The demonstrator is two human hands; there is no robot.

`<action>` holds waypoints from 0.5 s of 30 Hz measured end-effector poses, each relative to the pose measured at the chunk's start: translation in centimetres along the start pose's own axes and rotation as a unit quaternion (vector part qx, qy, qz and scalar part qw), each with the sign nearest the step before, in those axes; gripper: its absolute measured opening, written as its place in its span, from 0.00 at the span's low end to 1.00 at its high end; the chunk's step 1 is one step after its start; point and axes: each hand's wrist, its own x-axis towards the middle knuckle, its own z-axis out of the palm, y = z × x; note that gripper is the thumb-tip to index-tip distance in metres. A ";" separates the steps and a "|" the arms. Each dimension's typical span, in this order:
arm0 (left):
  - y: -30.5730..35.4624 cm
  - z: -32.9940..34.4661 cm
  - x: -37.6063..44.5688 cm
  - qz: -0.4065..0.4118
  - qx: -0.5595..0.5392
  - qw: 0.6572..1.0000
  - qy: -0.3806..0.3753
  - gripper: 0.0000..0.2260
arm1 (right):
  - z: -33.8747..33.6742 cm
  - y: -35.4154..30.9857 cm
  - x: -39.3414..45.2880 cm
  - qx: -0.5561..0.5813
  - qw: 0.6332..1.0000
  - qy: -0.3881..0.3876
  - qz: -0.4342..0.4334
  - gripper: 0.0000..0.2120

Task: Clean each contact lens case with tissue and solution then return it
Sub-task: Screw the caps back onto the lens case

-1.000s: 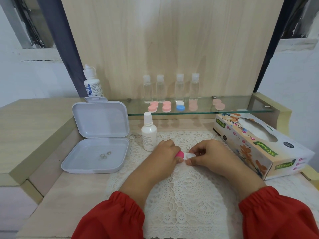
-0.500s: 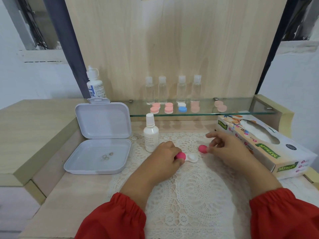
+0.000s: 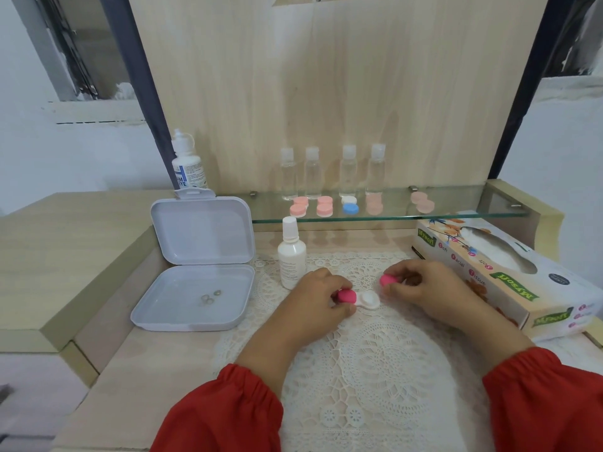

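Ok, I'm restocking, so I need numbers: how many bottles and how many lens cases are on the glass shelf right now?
clear bottles: 4
lens cases: 5
Total on the glass shelf: 9

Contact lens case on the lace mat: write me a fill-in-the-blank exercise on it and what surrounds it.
1. The right hand holds a loose ____ cap.
2. The left hand steadies the contact lens case, whose other cap is still ____.
3. The tissue box lies to the ____ of the hands.
4. On the glass shelf stand ____ clear bottles.

Missing words: pink; on; right; four
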 end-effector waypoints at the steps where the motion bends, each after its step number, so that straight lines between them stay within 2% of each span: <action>1: -0.1 0.0 0.0 0.001 -0.002 1.000 0.002 0.13 | 0.0 0.0 -0.1 0.026 1.000 -0.008 -0.017 0.08; 4: -0.2 0.0 0.2 -0.001 -0.009 1.000 0.006 0.12 | 0.3 -0.1 -0.4 0.065 0.995 -0.048 -0.066 0.10; 8: -0.3 -0.1 0.3 -0.001 -0.025 1.000 0.007 0.12 | 1.0 -0.3 -0.3 0.043 0.989 -0.074 -0.118 0.12; 15: -0.3 0.0 0.3 -0.001 -0.027 1.000 0.002 0.12 | 1.3 -0.5 -0.4 0.016 0.983 -0.101 -0.150 0.15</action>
